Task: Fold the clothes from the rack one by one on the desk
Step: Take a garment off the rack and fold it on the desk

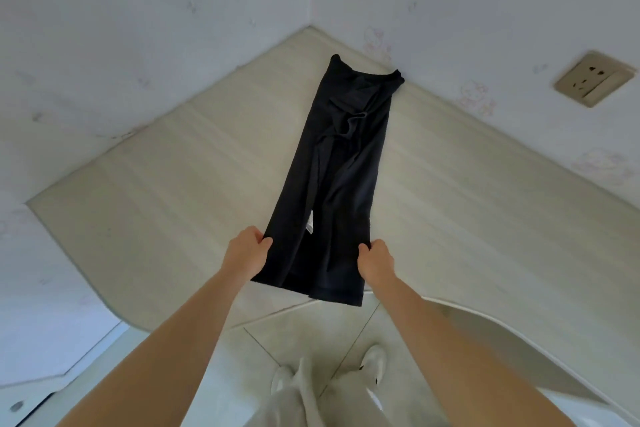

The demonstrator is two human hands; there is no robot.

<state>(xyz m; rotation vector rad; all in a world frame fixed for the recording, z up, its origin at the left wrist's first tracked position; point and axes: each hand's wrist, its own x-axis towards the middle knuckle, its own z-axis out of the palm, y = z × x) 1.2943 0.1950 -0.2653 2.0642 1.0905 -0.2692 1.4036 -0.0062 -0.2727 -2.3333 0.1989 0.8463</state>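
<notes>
— head view: long narrow black fabric garment point(341, 163) lies on the pale wood-grain bench point(173, 191), its long axis running straight away from the person to the wall corner.
— and the hands?
— left hand point(246, 255) and right hand point(375, 262) each pinch a near corner, level, equally close. i'd say the near end folds away next.

Soft, even daylight fills the view, bright without glare. The black garment point(334, 177) throws almost no shadow on the pale desk point(173, 184). Wide-angle distortion bends the edges; the near forearms look slightly blurred.
</notes>
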